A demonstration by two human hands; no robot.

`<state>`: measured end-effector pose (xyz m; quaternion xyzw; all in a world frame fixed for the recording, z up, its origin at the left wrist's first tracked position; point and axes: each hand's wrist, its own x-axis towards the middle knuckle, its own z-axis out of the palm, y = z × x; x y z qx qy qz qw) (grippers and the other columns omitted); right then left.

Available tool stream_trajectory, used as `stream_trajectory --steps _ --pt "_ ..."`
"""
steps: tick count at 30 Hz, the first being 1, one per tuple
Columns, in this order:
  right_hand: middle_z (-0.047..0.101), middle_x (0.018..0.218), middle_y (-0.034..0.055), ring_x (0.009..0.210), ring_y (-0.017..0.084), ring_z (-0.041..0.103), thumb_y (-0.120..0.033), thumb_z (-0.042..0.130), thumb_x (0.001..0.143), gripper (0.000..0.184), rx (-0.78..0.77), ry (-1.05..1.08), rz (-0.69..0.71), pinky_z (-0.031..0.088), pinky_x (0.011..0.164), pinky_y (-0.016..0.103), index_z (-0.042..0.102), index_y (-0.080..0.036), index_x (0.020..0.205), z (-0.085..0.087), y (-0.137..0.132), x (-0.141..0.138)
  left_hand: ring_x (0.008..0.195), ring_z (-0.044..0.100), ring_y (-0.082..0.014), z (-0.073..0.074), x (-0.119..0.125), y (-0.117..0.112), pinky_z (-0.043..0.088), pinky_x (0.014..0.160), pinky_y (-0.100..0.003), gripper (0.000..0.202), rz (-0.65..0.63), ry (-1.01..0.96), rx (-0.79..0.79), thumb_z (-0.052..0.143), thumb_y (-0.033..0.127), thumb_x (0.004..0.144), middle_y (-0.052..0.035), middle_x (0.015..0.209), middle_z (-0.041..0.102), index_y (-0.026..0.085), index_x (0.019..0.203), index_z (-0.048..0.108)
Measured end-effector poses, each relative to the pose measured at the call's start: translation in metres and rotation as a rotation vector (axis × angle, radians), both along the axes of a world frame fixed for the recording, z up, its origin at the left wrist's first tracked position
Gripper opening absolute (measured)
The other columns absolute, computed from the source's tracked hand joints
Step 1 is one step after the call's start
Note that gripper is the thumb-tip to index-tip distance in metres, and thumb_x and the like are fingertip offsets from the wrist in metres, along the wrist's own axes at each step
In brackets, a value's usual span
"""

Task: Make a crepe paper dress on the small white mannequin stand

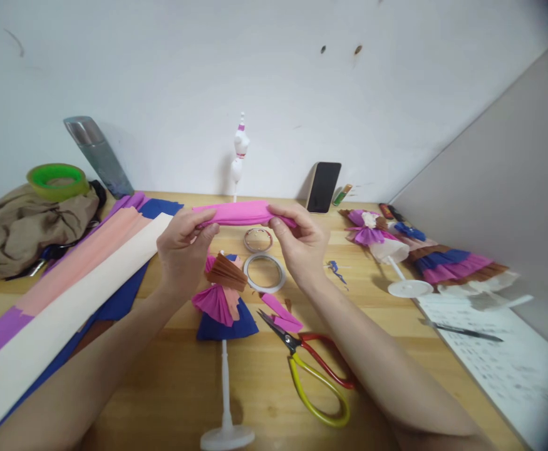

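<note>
Both hands hold a strip of pink crepe paper [243,213] level above the wooden table [170,376]. My left hand [183,247] pinches its left end, and my right hand [299,241] pinches its right end. Under the hands lies a small mannequin on a white stand [225,401], dressed in pleated paper [222,300] of brown, pink and blue. Two tape rings [264,272] lie between the hands. Pink paper scraps [280,313] rest next to red and yellow scissors [314,369].
Long rolls of crepe paper [67,300] stretch across the left. A bare white mannequin [240,156], a phone [323,186] and a metal flask [98,156] stand by the wall. Finished paper-dress dolls [424,257] lie at right, near a printed sheet [494,363] with a pen.
</note>
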<state>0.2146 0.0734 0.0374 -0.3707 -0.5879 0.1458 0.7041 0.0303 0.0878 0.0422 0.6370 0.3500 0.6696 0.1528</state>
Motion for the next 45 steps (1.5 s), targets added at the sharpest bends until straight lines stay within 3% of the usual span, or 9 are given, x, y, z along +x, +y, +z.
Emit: stream_trajectory --steps 8,26,32,38,45 --pt "0.07 0.082 0.002 0.08 0.018 0.067 -0.013 0.059 0.088 0.022 0.023 -0.16 -0.047 0.054 0.076 0.037 0.073 -0.024 0.099 -0.0014 -0.0014 0.0027 0.071 0.061 -0.0121 -0.0019 0.0001 0.0012 0.048 0.064 -0.026 0.02 0.023 0.051 0.007 0.07 0.008 0.076 0.0021 0.078 0.067 0.022 0.089 0.076" --pt "0.071 0.08 0.0008 0.077 0.017 0.067 -0.014 0.06 0.087 0.021 0.026 -0.161 -0.072 0.055 0.073 0.037 0.074 -0.025 0.097 -0.0039 -0.0023 -0.002 0.073 0.06 -0.0127 -0.0024 -0.0015 0.0021 0.048 0.064 -0.025 0.021 0.079 0.134 0.006 0.066 0.011 0.078 0.0005 0.082 0.067 0.021 0.093 0.075" --pt "0.07 0.079 0.0009 0.077 0.017 0.066 -0.014 0.06 0.086 0.022 0.01 -0.142 -0.05 0.054 0.072 0.037 0.074 -0.025 0.098 -0.0037 -0.0017 -0.0022 0.074 0.059 -0.0124 -0.0026 0.0 0.0009 0.049 0.064 -0.024 0.023 -0.005 0.055 -0.043 0.064 0.01 0.078 0.0001 0.081 0.065 0.022 0.094 0.075" --pt "0.069 0.077 0.0003 0.075 0.017 0.066 -0.012 0.06 0.086 0.022 0.018 -0.122 -0.05 0.053 0.072 0.037 0.075 -0.025 0.097 -0.0041 -0.0008 -0.0015 0.059 0.055 -0.0074 -0.002 0.0029 0.0008 0.047 0.054 -0.022 0.023 -0.146 -0.146 -0.153 0.068 0.01 0.075 0.0024 0.077 0.06 0.024 0.091 0.077" --pt "0.069 0.077 0.0006 0.076 0.018 0.066 -0.015 0.06 0.086 0.02 0.008 -0.134 -0.061 0.055 0.072 0.037 0.075 -0.025 0.097 -0.0037 -0.0013 -0.0014 0.056 0.053 -0.0064 0.0014 0.0025 -0.0007 0.043 0.05 -0.021 0.023 -0.11 -0.127 -0.154 0.069 0.01 0.073 0.0036 0.072 0.057 0.024 0.089 0.078"
